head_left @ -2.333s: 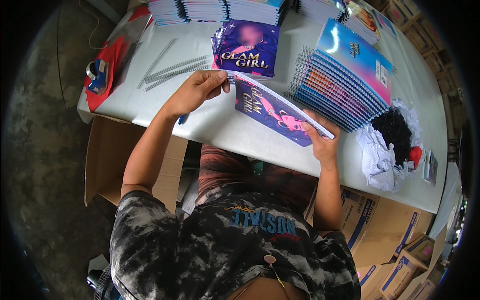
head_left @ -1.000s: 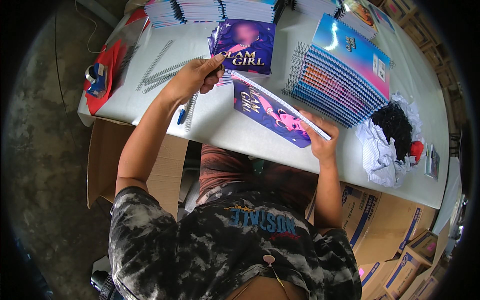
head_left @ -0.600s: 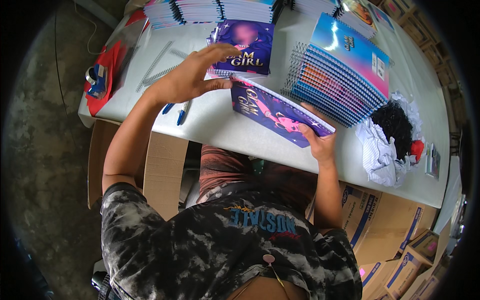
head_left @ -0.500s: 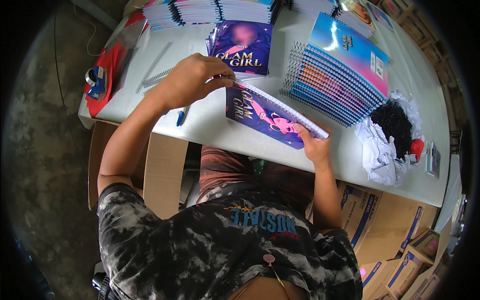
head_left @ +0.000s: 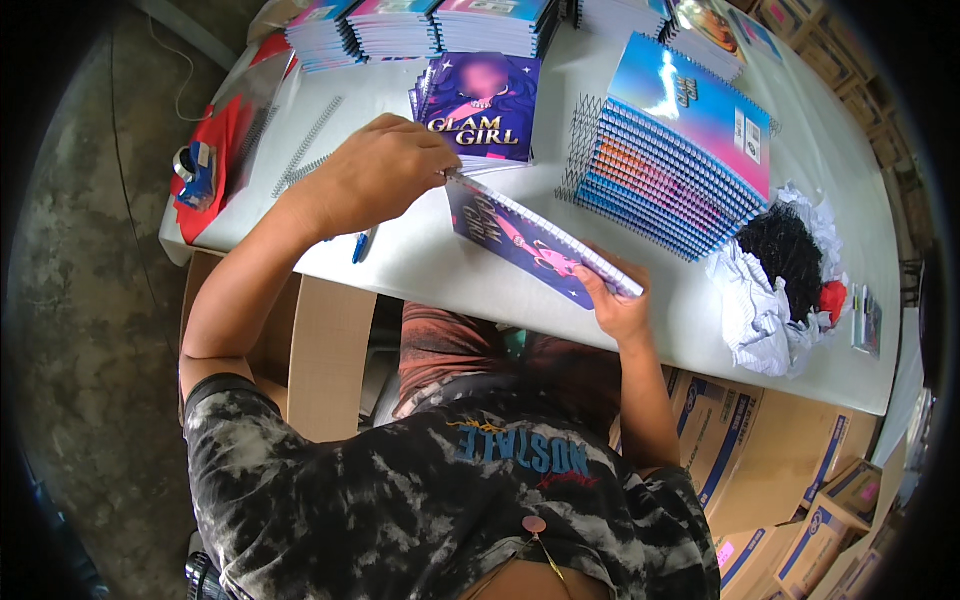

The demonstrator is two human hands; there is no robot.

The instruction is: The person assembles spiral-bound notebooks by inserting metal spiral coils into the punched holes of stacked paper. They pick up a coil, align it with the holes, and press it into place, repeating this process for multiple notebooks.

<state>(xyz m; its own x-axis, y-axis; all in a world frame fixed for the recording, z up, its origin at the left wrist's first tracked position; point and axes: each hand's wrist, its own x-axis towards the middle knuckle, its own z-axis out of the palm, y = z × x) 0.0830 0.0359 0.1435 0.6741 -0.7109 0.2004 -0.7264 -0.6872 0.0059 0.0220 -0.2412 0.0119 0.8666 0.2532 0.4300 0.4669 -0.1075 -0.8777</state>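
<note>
A notebook [head_left: 530, 250] with a purple illustrated cover is held tilted above the table's front edge, its bound edge facing up. My right hand [head_left: 620, 300] grips its right end, thumb on the cover. At the other end my left hand [head_left: 385, 170] is closed, fingertips pinched at the corner where the bound edge ends. Whether a wire end lies between those fingertips is hidden. Just beyond the left hand lies a stack of matching purple notebooks [head_left: 487, 105]. Loose spiral wires [head_left: 310, 135] rest on the table to its left.
A tall stack of blue-pink spiral notebooks [head_left: 690, 130] stands right; more notebook stacks [head_left: 400, 30] line the back. Crumpled paper [head_left: 750, 310] and a black tangle [head_left: 785, 260] lie far right. A blue tape dispenser [head_left: 198, 178] and pen [head_left: 361, 246] sit left. Cartons [head_left: 770, 450] stand below.
The notebook and both hands have shifted slightly left and toward me. Its cover now faces me at a steeper angle. The left fingers remain pinched at the corner.
</note>
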